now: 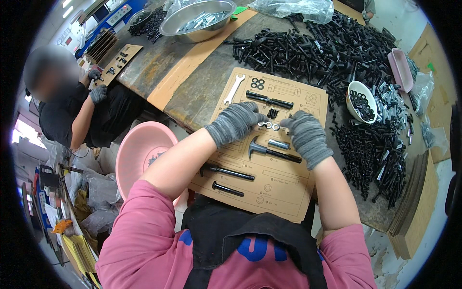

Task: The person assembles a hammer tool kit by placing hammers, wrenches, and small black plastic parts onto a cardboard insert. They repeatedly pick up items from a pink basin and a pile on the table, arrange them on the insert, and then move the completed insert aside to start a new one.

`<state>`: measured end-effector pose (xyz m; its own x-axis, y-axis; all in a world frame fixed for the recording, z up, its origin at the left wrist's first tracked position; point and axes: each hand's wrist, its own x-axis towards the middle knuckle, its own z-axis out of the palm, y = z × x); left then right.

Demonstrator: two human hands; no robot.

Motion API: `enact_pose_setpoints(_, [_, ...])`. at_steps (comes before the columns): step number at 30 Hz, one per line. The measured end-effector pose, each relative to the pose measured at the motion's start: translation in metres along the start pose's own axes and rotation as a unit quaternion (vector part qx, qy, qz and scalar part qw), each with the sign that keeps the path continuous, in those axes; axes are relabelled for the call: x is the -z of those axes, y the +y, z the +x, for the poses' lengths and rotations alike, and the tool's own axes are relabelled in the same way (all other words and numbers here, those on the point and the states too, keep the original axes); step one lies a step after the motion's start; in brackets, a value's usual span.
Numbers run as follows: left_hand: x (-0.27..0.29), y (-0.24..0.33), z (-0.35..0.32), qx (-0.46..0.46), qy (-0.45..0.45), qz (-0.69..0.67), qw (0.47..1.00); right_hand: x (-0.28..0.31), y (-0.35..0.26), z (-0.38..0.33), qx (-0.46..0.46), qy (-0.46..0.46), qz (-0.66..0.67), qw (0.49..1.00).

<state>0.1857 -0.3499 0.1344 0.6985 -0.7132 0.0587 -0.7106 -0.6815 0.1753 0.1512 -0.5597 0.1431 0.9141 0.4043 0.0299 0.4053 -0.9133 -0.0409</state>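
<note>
1. The silver rings (268, 125) sit in a short row near the middle of the brown card (288, 195), just below the black pegs (273, 113).
2. The left hand (238, 123), in a grey glove, has its fingers stretched to the left end of the row; whether they pinch a ring, I cannot tell.
3. The right hand (310, 137), gloved too, is half curled with its fingertips by the row's right end; its grip is hidden.
4. The rings look like metal: small, light, stiff, hard to break, perhaps slippery under knit gloves. Best taken by the outer rim, between thumb and forefinger.
5. The card seems light and stiff enough to lie flat, but likely bends; hold it by opposite edges. It overhangs the worktop (190, 98) toward the lap, so its near side could sag.
6. The hammer (273, 152) and the wrench (234, 89) on the card are probably its heavier pieces; take the hammer by its shaft, the wrench mid-handle.
7. The smooth tube (279, 144), beneath the rings, might roll if loose.
</note>
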Motion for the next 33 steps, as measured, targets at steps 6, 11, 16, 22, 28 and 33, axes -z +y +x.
enact_pose_setpoints(6, [0.028, -0.013, -0.067, 0.065, 0.102, -0.062, 0.991, 0.006, 0.025, -0.075, -0.040, 0.183, 0.167, 0.968])
enact_pose_setpoints(11, [0.033, -0.006, -0.151, 0.304, 0.104, -0.160, 0.933, -0.010, 0.022, -0.117, -0.086, 0.178, 0.209, 0.958])
enact_pose_setpoints(16, [0.012, 0.007, -0.202, 0.402, 0.049, -0.250, 0.880, -0.012, 0.013, -0.117, -0.097, 0.115, 0.210, 0.966])
enact_pose_setpoints(22, [0.018, 0.029, -0.212, 0.368, 0.041, -0.170, 0.913, 0.011, 0.014, -0.111, -0.087, 0.005, 0.245, 0.966])
enact_pose_setpoints(28, [0.049, 0.046, -0.201, 0.431, -0.010, -0.306, 0.849, 0.014, 0.041, -0.106, -0.115, -0.085, 0.414, 0.899])
enact_pose_setpoints(33, [0.039, 0.044, -0.210, 0.430, 0.009, -0.312, 0.847, 0.020, 0.045, -0.104, -0.162, -0.102, 0.557, 0.808])
